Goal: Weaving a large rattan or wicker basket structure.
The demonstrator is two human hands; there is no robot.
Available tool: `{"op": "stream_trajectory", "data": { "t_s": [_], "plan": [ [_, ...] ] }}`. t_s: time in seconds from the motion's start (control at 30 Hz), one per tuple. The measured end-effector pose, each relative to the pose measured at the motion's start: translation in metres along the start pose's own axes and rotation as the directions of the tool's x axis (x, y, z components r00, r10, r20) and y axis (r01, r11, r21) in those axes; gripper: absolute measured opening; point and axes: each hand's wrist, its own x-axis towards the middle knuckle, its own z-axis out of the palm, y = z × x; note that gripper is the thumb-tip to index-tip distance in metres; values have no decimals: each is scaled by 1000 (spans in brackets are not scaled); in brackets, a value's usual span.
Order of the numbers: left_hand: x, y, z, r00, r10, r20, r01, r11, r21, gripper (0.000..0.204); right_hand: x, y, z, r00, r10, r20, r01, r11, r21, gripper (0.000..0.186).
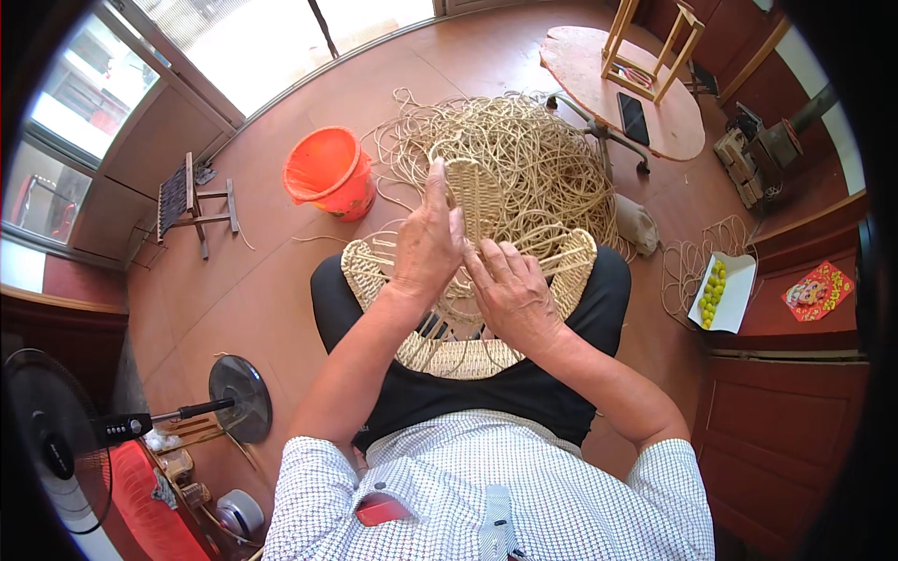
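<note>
A woven straw-coloured rope piece lies across my lap, its curved band resting on my dark trousers. From its far side an oval woven panel rises, with loose strands between it and the band. My left hand grips the panel's left edge, thumb pointing up along it and the other fingers mostly hidden. Close beside it, my right hand bends its fingers together at the panel's lower end. What those fingertips pinch is hidden.
A big heap of loose rope lies just beyond my knees. Left of it stands an orange bucket, with a small stool farther left. A wooden-topped table holds a phone and a wooden frame. A fan stands near left; a white tray of yellow-green fruit sits right.
</note>
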Motion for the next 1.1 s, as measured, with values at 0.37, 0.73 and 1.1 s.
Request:
{"op": "stream_trajectory", "data": {
  "t_s": [0.37, 0.73, 1.1],
  "plan": [
    [-16, 1, 6, 997, 74, 10, -74, 995, 63, 82, -8, 4, 6, 996, 77, -49, -69, 988, 140, 58],
    [-93, -14, -29, 995, -79, -63, 86, 989, 117, 70, 2, 0, 3, 979, 136, -150, -110, 980, 165, 54],
    [-116, -43, -82, 909, -392, -138, 369, 914, -170, 36, 36, -3, 10, 985, 147, -93, -107, 933, 344, 28]
  ]
}}
